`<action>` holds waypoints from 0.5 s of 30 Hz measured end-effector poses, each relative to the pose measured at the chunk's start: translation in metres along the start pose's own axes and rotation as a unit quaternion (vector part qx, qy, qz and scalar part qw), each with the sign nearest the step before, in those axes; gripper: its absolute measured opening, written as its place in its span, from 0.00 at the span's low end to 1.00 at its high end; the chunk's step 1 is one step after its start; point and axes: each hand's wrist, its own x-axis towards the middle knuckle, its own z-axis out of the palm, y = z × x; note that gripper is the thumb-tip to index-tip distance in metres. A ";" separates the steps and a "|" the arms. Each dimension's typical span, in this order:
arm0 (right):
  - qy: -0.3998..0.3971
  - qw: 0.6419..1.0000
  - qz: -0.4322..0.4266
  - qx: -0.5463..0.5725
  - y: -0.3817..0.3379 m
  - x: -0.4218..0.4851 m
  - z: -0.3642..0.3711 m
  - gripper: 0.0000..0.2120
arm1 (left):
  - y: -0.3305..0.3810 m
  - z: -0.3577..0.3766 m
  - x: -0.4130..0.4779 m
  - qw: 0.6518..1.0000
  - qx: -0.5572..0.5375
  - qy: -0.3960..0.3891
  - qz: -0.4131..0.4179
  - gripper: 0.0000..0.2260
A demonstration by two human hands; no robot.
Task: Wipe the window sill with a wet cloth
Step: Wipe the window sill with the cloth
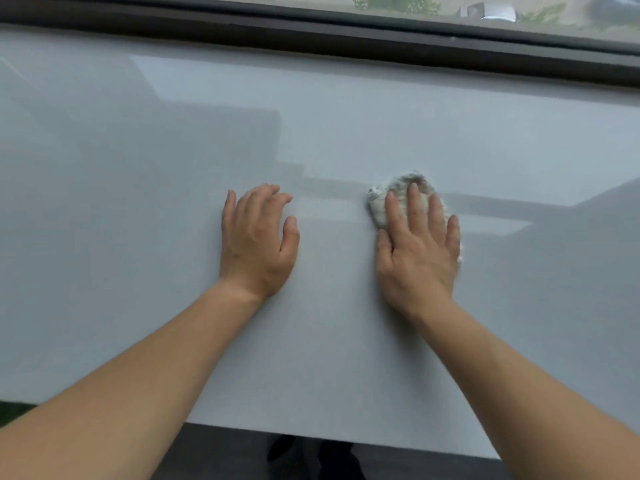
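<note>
A wide, glossy pale-grey window sill [329, 116] fills the head view. A crumpled whitish cloth [391, 192] lies on it right of centre. My right hand [419, 251] presses flat on the cloth with straight, spread fingers, covering most of it; the cloth shows beyond the fingertips and along the hand's right edge. My left hand [258, 240] rests palm down on the bare sill to the left of the cloth, its fingers slightly bent and holding nothing.
A dark window frame [346, 36] runs along the far edge of the sill, with glass and an outdoor view above it. The sill's near edge [311, 434] drops to a dark floor below. A faint streak [329, 187] marks the sill between my hands.
</note>
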 end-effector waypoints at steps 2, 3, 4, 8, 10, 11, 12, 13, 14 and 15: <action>0.007 0.998 -0.070 -0.005 -0.017 -0.042 0.008 0.28 | 0.006 -0.008 -0.023 1.000 0.011 -0.013 0.004 0.18; -0.001 0.993 -0.116 -0.006 -0.020 -0.064 0.012 0.28 | 0.007 -0.013 -0.037 0.999 0.021 -0.025 0.002 0.18; -0.017 0.988 -0.153 -0.008 -0.018 -0.080 0.014 0.27 | 0.006 -0.018 -0.053 0.999 0.032 -0.039 -0.003 0.19; -0.010 0.993 -0.112 -0.026 0.017 -0.067 0.007 0.27 | -0.008 -0.029 -0.102 0.992 0.074 -0.100 -0.021 0.24; 0.001 1.000 0.004 -0.004 0.025 -0.056 0.003 0.27 | -0.015 -0.027 -0.116 0.986 0.102 -0.132 -0.011 0.27; 0.010 0.999 0.038 0.000 0.020 -0.060 0.003 0.28 | -0.017 -0.026 -0.119 0.983 0.120 -0.142 -0.002 0.28; 0.021 0.999 0.043 -0.003 0.009 -0.070 0.004 0.28 | -0.018 -0.024 -0.121 0.980 0.136 -0.147 0.004 0.28; 0.027 0.999 0.017 -0.008 -0.003 -0.087 0.007 0.29 | -0.018 -0.023 -0.122 0.978 0.148 -0.150 0.005 0.29; 0.023 0.999 -0.028 -0.010 -0.014 -0.107 0.012 0.29 | -0.018 -0.022 -0.121 0.976 0.154 -0.152 0.004 0.29; 0.016 0.997 -0.079 -0.012 -0.020 -0.128 0.016 0.29 | -0.018 -0.022 -0.121 0.976 0.155 -0.152 0.004 0.29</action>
